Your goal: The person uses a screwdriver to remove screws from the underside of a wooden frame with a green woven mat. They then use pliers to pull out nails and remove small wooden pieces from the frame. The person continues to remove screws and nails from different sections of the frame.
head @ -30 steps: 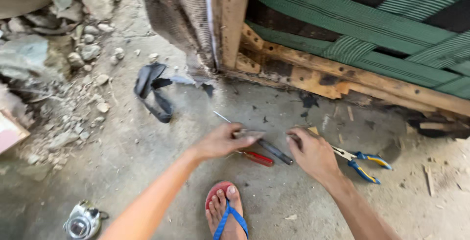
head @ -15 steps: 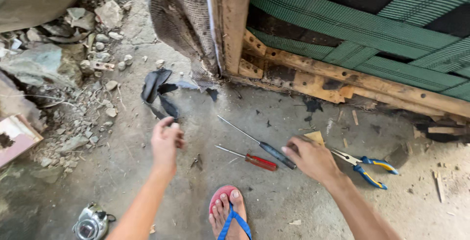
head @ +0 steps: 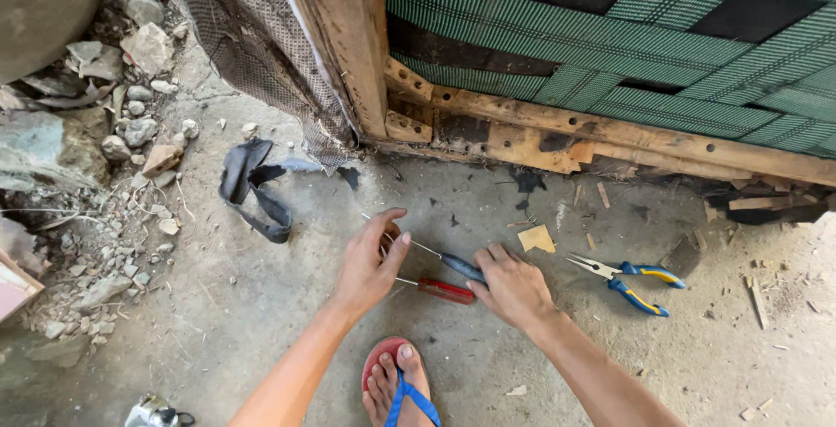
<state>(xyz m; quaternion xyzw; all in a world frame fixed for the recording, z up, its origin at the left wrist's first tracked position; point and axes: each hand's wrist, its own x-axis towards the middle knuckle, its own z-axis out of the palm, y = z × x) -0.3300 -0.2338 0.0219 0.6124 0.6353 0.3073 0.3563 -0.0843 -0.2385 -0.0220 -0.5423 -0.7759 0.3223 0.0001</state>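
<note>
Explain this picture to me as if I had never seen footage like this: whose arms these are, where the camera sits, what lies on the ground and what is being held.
There is no machine here. The camera is worn on a person's head and looks down, so the two bare arms coming up from the bottom edge are that person's own, and so is the foot in a red and blue sandal.

The ground is a dusty concrete floor. On it lie two screwdrivers, one with a blue handle and one with a red handle, plus pliers with blue and yellow grips to the right and a dark strap to the left.

The left hand rests over the screwdriver shafts; the right hand touches the handles. Whether either grips firmly cannot be told. Behind stands a wooden frame with green webbing.
</note>
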